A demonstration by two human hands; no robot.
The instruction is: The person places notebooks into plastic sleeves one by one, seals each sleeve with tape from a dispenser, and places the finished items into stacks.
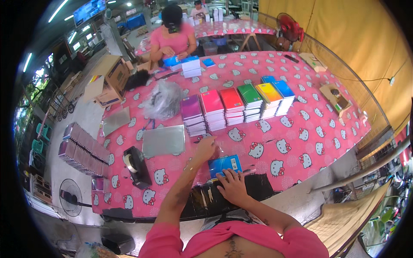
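Note:
A blue spiral notebook lies near the table's front edge, on or partly inside clear plastic film. My right hand rests on its near edge with the fingers spread. Just beyond the notebook's left corner, my left hand is closed, and thin clear plastic runs from its fingertips toward the notebook. Stacks of spiral notebooks stand in a row beyond my hands: purple, pink, red, green, yellow and blue.
Left of my hands are a black tape dispenser and a stack of clear sheets. Crumpled plastic and a cardboard box sit farther back. Across the table a person handles blue notebooks. Purple notebooks line the left side.

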